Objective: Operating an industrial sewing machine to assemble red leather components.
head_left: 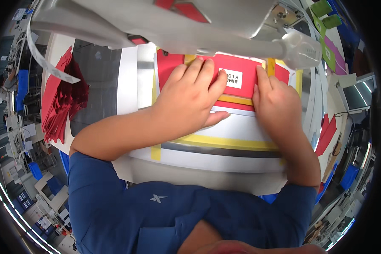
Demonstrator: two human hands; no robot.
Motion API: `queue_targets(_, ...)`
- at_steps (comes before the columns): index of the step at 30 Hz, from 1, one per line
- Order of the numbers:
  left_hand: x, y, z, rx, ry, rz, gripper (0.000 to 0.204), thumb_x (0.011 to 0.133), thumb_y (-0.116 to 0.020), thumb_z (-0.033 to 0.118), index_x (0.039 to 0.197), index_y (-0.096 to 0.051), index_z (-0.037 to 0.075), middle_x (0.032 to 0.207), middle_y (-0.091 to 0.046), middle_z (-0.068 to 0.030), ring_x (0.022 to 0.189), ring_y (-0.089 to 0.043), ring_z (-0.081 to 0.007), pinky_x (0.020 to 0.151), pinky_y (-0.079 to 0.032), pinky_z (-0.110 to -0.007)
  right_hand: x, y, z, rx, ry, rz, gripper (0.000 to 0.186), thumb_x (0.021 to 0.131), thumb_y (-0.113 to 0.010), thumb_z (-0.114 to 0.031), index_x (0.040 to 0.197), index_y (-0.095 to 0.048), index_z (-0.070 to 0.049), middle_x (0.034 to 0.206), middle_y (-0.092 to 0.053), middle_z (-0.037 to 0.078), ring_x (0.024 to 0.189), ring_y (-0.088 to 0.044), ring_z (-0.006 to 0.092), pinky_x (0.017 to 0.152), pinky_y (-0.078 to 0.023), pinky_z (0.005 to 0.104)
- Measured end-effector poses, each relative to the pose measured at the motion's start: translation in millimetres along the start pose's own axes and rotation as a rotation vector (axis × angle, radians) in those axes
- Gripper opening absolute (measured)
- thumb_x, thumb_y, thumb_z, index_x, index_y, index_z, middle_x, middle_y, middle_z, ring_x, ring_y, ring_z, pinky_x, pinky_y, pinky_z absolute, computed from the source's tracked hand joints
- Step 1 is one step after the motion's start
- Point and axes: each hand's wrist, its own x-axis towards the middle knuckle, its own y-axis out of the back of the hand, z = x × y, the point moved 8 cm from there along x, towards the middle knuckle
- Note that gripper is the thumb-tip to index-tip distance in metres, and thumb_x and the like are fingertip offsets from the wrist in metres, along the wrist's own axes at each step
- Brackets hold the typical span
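A red flat piece (pixel 245 65) with a white printed label (pixel 230 78) lies under a large pale machine arm, which hides its far edge. A yellow strip (pixel 235 100) runs across it on the near side. My left hand (pixel 188 93) rests palm down on the red piece's left part, fingers spread and thumb apart, holding nothing. At the right part, my right hand (pixel 277 99) presses down with the index finger stretched forward and the other fingers partly bent; nothing shows in its grip.
The pale machine arm (pixel 156 29) spans the far side above my hands. Layered red pieces (pixel 57 101) lie at the left, with more red pieces (pixel 326 135) at the right. Yellow tape (pixel 233 142) crosses the white work surface. A white tape (pixel 46 63) hangs at upper left.
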Motion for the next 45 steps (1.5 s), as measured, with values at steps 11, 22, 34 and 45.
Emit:
queue_targets(11, 1, -7, 0, 0.079, -0.077, 0.01, 0.076, 0.088, -0.076, 0.058, 0.136, -0.064, 0.0, 0.133, -0.061, -0.0253, 0.125, -0.057, -0.042, 0.101, -0.045, -0.046, 4, 5, -2, -0.017, -0.01, -0.008, 0.036, 0.092, -0.07, -0.013, 0.124, -0.073, 0.003, 0.076, -0.067, 0.009, 0.066, -0.067, 0.0262, 0.062, -0.053, 0.041)
queue_targets(22, -2, -4, -5, 0.066, -0.016, 0.013, 0.074, 0.084, -0.079, 0.055, 0.137, -0.064, 0.004, 0.136, -0.061, -0.0238, 0.126, -0.058, -0.0427, 0.098, -0.047, -0.048, 9, 3, -10, -0.042, 0.021, -0.02, 0.039, 0.088, -0.069, -0.011, 0.124, -0.072, 0.004, 0.074, -0.068, 0.009, 0.065, -0.069, 0.026, 0.059, -0.053, 0.0406)
queue_targets(34, -9, -6, -11, 0.087, 0.019, -0.04, 0.071, 0.09, -0.073, 0.055, 0.147, -0.063, 0.014, 0.157, -0.055, -0.0152, 0.132, -0.053, -0.0504, 0.108, -0.045, -0.055, 14, -3, -25, -0.073, -0.029, -0.037, 0.04, 0.095, -0.071, -0.019, 0.132, -0.07, -0.004, 0.086, -0.072, 0.009, 0.064, -0.07, 0.0279, 0.061, -0.057, 0.0386)
queue_targets(45, -32, -1, -35, 0.106, 0.061, -0.032, 0.075, 0.088, -0.075, 0.055, 0.15, -0.06, 0.017, 0.16, -0.052, -0.0116, 0.134, -0.05, -0.0471, 0.109, -0.043, -0.053, 31, -7, -57, -0.112, 0.024, -0.015, 0.032, 0.087, -0.068, -0.012, 0.116, -0.067, 0.001, 0.077, -0.07, 0.008, 0.061, -0.073, 0.0231, 0.054, -0.057, 0.0371)
